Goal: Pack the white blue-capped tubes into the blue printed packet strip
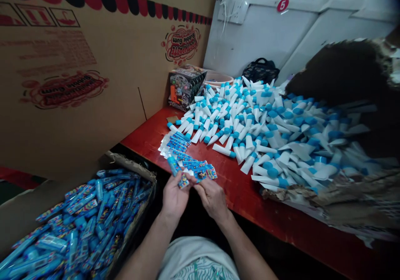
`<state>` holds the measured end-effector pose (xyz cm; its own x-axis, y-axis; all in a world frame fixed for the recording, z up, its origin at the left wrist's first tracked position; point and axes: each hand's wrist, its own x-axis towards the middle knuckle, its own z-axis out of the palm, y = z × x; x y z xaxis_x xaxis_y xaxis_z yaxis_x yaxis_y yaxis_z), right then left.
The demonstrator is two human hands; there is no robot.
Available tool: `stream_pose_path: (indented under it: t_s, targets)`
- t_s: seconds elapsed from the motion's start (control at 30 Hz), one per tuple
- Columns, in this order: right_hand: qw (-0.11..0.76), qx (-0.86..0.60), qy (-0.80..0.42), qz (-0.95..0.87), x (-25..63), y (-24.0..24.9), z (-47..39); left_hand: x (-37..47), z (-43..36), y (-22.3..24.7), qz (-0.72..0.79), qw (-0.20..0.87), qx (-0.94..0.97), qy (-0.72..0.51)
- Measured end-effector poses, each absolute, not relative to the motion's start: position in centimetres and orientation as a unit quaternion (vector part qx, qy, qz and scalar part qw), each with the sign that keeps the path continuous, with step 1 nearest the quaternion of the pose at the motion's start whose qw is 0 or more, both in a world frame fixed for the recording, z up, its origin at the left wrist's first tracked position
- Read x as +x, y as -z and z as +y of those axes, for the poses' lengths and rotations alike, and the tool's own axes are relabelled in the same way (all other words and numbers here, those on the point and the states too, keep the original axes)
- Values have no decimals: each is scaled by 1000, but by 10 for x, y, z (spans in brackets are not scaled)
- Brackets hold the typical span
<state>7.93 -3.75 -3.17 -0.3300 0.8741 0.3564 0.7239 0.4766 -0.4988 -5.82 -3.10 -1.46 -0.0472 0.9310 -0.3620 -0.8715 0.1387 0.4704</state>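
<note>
Near the front edge of the red table (pixel 237 190), my left hand (pixel 175 194) is closed around a blue tube (pixel 173 165) with a printed label part at its lower end. My right hand (pixel 212 196) is beside it, fingers pinched together at the label's edge; what lies between those fingers is too small to tell. Just beyond my hands, printed blue labels (pixel 197 166) are fanned out on the table. A large pile of white tubes with blue caps (pixel 246 121) covers the table behind and to the right.
At lower left, an open carton (pixel 150 175) holds many blue labelled tubes (pixel 103 213). Tall printed cardboard (pixel 125 59) stands at left. A dark toy box (pixel 186 84), a pink basin (pixel 220 76) and a dark bag (pixel 261 69) are at the back. Torn cardboard (pixel 337 203) borders the pile.
</note>
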Motion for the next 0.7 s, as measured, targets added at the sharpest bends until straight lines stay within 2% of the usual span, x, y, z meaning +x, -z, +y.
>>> stream_pose_path:
  t_s: [0.1,0.2,0.3,0.47,0.7]
  targets:
    - [227,-602,-37,-765,92,35,-29,-102,-26,23,402,552,99,-724]
    - [155,-652,13,-742,100,44,-21,-152,-25,43,540,350,134,-754]
    - [134,-656,34,-742,101,52,-12,-184,-30,63,622,255,144,-726]
    - [139,-643,52,-752,100,54,-6,-175,-37,76,684,251,222,-648]
    - [129,-656,41,-742,95,46,-10,-128,-40,70,624,327,345,-620]
